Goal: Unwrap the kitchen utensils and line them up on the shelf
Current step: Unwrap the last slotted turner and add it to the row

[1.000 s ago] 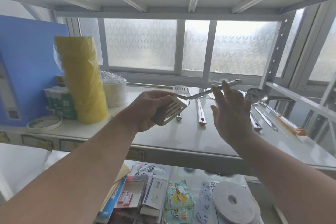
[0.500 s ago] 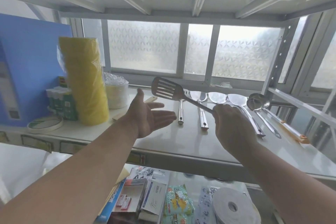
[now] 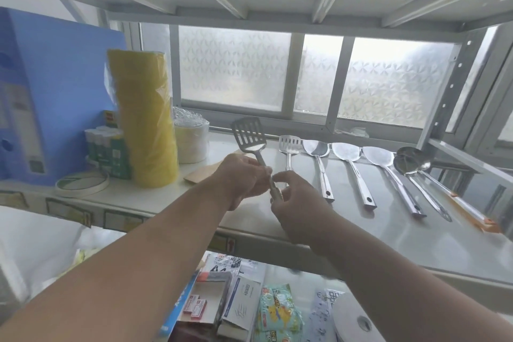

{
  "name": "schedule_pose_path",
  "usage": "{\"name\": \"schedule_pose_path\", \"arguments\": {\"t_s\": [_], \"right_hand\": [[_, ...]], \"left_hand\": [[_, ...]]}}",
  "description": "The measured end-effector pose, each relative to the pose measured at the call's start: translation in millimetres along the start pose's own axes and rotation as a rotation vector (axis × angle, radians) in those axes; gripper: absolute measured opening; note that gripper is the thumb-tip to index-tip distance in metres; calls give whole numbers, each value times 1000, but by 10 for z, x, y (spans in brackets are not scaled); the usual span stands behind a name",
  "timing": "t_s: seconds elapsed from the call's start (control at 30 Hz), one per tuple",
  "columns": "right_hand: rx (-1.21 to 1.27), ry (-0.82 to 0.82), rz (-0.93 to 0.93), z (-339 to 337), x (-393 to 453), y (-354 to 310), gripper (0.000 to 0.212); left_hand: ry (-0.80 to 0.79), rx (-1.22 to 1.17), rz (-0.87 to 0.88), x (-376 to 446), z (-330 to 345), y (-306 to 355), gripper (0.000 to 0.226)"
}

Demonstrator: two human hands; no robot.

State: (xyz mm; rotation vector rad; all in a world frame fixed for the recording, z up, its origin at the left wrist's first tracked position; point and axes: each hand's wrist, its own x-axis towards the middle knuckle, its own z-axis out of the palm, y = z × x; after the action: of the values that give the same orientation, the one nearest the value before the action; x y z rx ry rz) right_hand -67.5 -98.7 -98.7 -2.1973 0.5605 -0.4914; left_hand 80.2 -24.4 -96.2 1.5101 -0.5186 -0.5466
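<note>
A steel slotted spatula (image 3: 249,134) is held upright above the white shelf (image 3: 388,233), head up. My left hand (image 3: 241,178) grips its handle just below the head. My right hand (image 3: 294,203) pinches the lower end of the handle with curled fingers. On the shelf to the right, several steel utensils lie side by side with handles toward me: another slotted spatula (image 3: 289,146), three solid turners (image 3: 347,154), and two ladles (image 3: 410,159), one with an orange-tipped handle.
A tall yellow wrapped roll (image 3: 144,119), a white wrapped roll (image 3: 191,141), a blue box (image 3: 52,91) and tape rings stand at the shelf's left. A brown paper piece (image 3: 202,173) lies behind my left hand. The lower shelf holds packets and a white tape roll (image 3: 358,319).
The spatula swung from tilted in my right hand alone to upright. My left hand, open half a second ago, now grips the handle; both hands moved closer together.
</note>
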Motion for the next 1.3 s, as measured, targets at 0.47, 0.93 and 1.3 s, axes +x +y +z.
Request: {"name": "schedule_pose_path", "arguments": {"t_s": [0.47,0.93,1.3], "right_hand": [[-356,-117,-324,143,26,131,52],[-863,-208,-573,34,261,201,35],[-914,-145,-610,148,407,229,19]], "left_hand": [[18,1092,40,634,85,110,19],[40,1426,167,796,159,-108,44],[-102,994,236,852,-153,-228,27]]}}
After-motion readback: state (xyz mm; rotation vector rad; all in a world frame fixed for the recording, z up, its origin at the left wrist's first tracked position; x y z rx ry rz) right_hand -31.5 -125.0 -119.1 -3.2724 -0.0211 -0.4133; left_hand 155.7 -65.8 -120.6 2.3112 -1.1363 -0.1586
